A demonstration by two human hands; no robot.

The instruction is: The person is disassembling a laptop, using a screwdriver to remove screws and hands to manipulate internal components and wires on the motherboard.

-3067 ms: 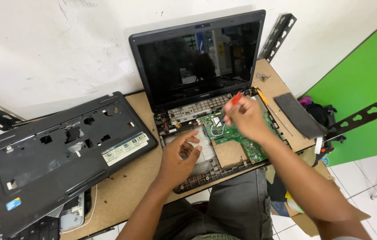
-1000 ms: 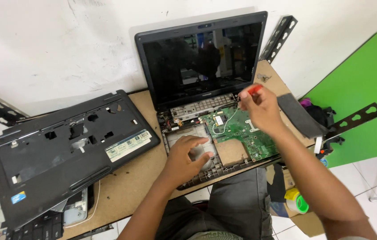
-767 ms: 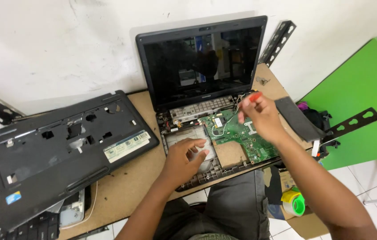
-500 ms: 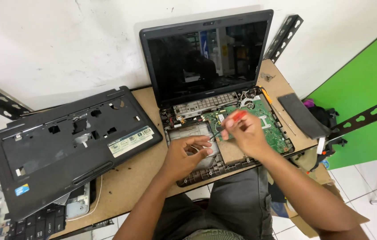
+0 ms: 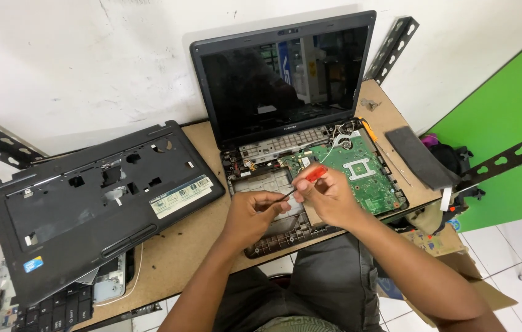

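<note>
Your right hand (image 5: 328,197) is curled around a red-handled screwdriver (image 5: 303,183), fingers pinched on the grip, with the dark shaft angled down and left. Your left hand (image 5: 252,212) sits just beside it, thumb and fingers pinched together right at the shaft's tip; whether they hold a screw there is too small to tell. Both hands hover over the front middle of the opened laptop base (image 5: 285,227), close to the grey metal plate (image 5: 267,181) and left of the green motherboard (image 5: 359,175). The laptop screen (image 5: 285,74) stands upright behind. The removed black palmrest cover (image 5: 89,209) lies well off to your left on the wooden table (image 5: 193,240), and a black rectangular pad (image 5: 418,157) rests to the right.
</note>
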